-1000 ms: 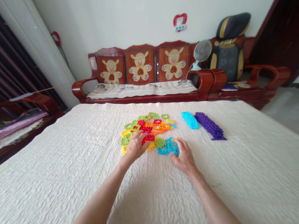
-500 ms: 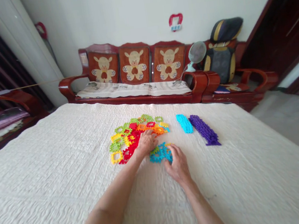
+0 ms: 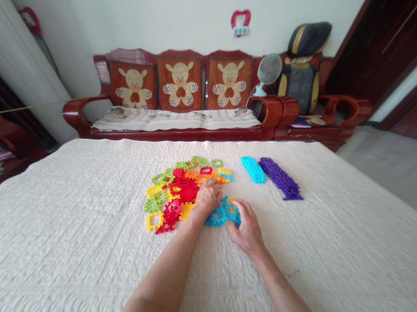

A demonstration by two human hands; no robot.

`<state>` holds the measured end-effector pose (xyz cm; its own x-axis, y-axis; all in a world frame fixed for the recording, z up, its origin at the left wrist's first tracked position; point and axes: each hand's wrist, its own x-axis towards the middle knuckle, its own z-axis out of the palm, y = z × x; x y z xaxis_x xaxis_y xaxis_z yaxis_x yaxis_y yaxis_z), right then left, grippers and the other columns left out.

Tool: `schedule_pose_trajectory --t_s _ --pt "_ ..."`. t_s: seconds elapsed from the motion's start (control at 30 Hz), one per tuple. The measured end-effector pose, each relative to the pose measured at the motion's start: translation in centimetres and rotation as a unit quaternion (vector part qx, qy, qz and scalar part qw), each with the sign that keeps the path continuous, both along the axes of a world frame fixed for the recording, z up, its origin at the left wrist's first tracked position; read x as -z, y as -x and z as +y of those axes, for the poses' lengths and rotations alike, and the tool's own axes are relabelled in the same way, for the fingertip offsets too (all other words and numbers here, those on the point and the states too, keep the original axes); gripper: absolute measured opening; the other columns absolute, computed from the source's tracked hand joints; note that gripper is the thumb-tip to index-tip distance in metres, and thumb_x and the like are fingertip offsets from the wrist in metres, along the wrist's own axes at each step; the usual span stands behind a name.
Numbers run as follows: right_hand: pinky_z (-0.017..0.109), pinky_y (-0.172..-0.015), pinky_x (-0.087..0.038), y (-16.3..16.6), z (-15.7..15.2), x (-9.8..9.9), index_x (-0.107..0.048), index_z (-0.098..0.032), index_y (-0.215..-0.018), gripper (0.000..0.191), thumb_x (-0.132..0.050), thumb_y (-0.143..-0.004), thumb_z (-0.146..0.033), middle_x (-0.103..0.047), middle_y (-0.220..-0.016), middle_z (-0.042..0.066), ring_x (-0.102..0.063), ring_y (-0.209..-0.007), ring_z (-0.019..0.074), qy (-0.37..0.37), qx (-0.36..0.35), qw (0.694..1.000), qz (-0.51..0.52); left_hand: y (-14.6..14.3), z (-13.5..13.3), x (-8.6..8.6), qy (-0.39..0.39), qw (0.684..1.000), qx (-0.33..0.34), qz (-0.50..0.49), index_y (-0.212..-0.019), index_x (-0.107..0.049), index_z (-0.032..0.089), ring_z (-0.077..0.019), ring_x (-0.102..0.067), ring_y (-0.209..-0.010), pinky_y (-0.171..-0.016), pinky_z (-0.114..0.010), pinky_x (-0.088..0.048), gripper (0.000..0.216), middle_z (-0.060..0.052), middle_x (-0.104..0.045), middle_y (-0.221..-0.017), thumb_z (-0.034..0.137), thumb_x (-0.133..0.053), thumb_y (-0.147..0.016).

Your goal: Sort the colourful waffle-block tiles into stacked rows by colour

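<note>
Scanning from the left: a cream quilted bedspread (image 3: 50,238) covered the whole work surface, soft and rippled. Near its middle lay a loose heap of flat toothed plastic tiles (image 3: 175,196), red, yellow, green and orange, overlapping one another. The person's left hand (image 3: 207,199) lay palm down on the heap's right edge, fingers stretched out and loosely together, clamped on nothing I could see. Just beside it, touching the heap's near-right corner, sat a small cluster of light-blue plastic tiles (image 3: 220,217). The right hand (image 3: 246,230) had its fingertips on that cluster's right side, fingers curled. Whether they pinched a tile or merely rested there I could not tell. Further right, well apart from both hands, lay a joined strip of light-blue tiles (image 3: 252,169) and, just beside it, a longer joined strip of purple tiles (image 3: 280,185).

Judgement: the work in hand looked like drawing blue pieces clear of the mixed heap. Done well, the left hand would pin the heap flat while the right slid the blues out low across the cloth. The toothed edges probably snag neighbours, and the soft cover could ruck under a drag.
</note>
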<state>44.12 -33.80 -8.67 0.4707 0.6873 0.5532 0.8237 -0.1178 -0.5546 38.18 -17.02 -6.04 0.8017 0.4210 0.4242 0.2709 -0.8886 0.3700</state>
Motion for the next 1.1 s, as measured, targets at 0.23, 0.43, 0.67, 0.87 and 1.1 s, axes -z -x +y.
schedule_pose_trajectory --t_s 0.23,0.43,0.67,0.87,1.1 --pt "0.049 -0.101 -0.044 -0.3 -0.1 0.5 -0.048 -0.016 -0.126 0.049 -0.051 -0.077 -0.02 -0.056 -0.123 0.015 -0.051 -0.119 0.0273 0.009 0.014 1.0 -0.008 -0.2 1.1 0.2 0.026 0.998 -0.062 0.016 -0.093 -0.067 0.016 -0.0229 -0.052 -0.115 -0.102 -0.039 -0.045 0.024 -0.011 -0.061 -0.11 0.014 -0.045 -0.085" --pt "0.05 -0.1 -0.044 -0.3 -0.1 0.7 -0.048 -0.017 -0.127 0.049 -0.051 -0.078 -0.021 -0.056 -0.124 0.016 -0.051 -0.119 0.0281 0.008 0.017 1.0 -0.011 -1.1 0.8 0.4 0.095 0.986 0.015 -0.133 -0.101 -0.067 0.019 -0.0157 -0.06 -0.108 -0.097 -0.031 -0.049 0.03 -0.008 -0.067 -0.11 0.014 -0.04 -0.087" --pt "0.049 -0.099 -0.045 -0.3 0.0 0.4 -0.049 -0.018 -0.125 0.049 -0.051 -0.076 -0.022 -0.057 -0.123 0.015 -0.053 -0.117 0.0277 0.0 0.023 1.0 0.004 -1.9 0.2 1.7 0.172 0.973 0.056 -0.145 -0.103 -0.067 0.018 -0.0151 -0.064 -0.101 -0.093 -0.032 -0.051 0.035 -0.006 -0.071 -0.105 0.009 -0.039 -0.083" --pt "0.042 -0.093 -0.05 0.0 -0.5 -0.4 -0.05 -0.019 -0.123 0.045 -0.054 -0.079 -0.026 -0.06 -0.117 0.013 -0.057 -0.109 0.0245 -0.037 0.042 0.997 0.053 -1.2 0.7 1.4 0.089 0.993 0.061 -0.052 -0.1 -0.067 0.014 -0.0172 -0.064 -0.097 -0.089 -0.03 -0.052 0.031 -0.01 -0.069 -0.099 0.009 -0.041 -0.083" --pt "0.045 -0.099 -0.045 -4.4 -0.5 -0.7 -0.05 -0.017 -0.124 0.044 -0.051 -0.081 -0.027 -0.058 -0.123 0.014 -0.053 -0.117 0.0252 -0.03 0.065 0.997 -0.016 -1.2 0.4 1.2 0.07 0.997 0.025 -0.008 -0.104 -0.067 0.017 -0.0174 -0.063 -0.093 -0.085 -0.029 -0.052 0.033 -0.009 -0.068 -0.1 0.014 -0.039 -0.087"
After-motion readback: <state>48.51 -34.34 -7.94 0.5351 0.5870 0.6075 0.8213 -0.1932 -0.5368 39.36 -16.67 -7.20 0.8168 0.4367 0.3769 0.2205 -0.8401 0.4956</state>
